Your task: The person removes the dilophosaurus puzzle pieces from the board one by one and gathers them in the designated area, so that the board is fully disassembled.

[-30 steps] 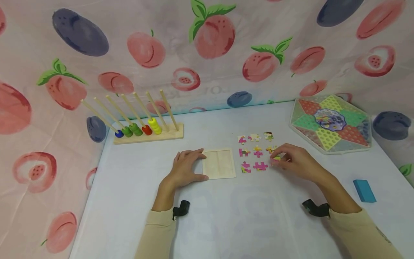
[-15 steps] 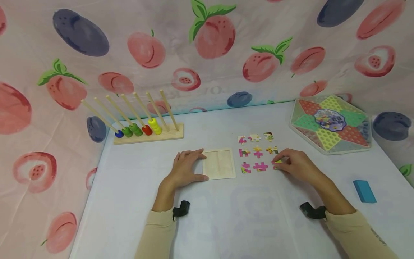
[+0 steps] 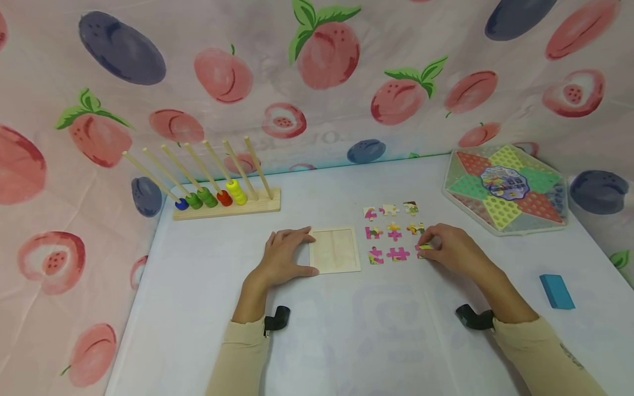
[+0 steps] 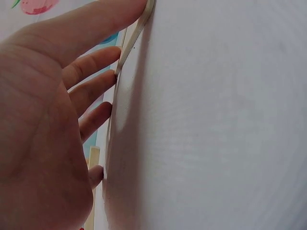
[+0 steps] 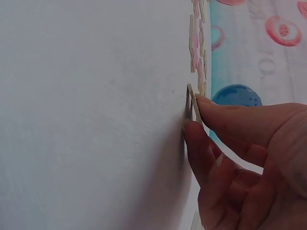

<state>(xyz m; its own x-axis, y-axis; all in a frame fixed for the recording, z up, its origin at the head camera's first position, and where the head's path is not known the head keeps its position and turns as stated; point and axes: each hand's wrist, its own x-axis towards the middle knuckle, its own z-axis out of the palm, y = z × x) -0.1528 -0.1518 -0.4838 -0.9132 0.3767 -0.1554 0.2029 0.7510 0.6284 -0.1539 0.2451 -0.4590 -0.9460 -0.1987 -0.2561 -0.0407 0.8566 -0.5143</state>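
Observation:
My right hand (image 3: 453, 247) pinches a pink and yellow jigsaw puzzle piece (image 3: 424, 249) at the lower right of a small grid of pieces. In the right wrist view, thumb and forefinger hold this puzzle piece (image 5: 194, 103) slightly tilted, close over the table. The other pieces, among them a pink one (image 3: 398, 254), lie apart in rows. To their left is a square wooden puzzle tray (image 3: 334, 251) with a raised rim and nothing in it. My left hand (image 3: 283, 257) rests at its left side, fingers spread, thumb on the near corner. The left wrist view shows these fingertips (image 4: 109, 109) along the tray's edge.
A wooden peg stand (image 3: 228, 208) with coloured beads stands at the back left. At the back right lies a hexagonal Chinese checkers board (image 3: 505, 187). A blue block (image 3: 557, 291) lies at the right. Fruit-printed cloth (image 3: 317, 110) hangs behind the white table (image 3: 361, 341).
My right hand has moved slightly right and lowered the puzzle piece toward the end of the bottom row, and stays there. My left hand and the tray have not moved.

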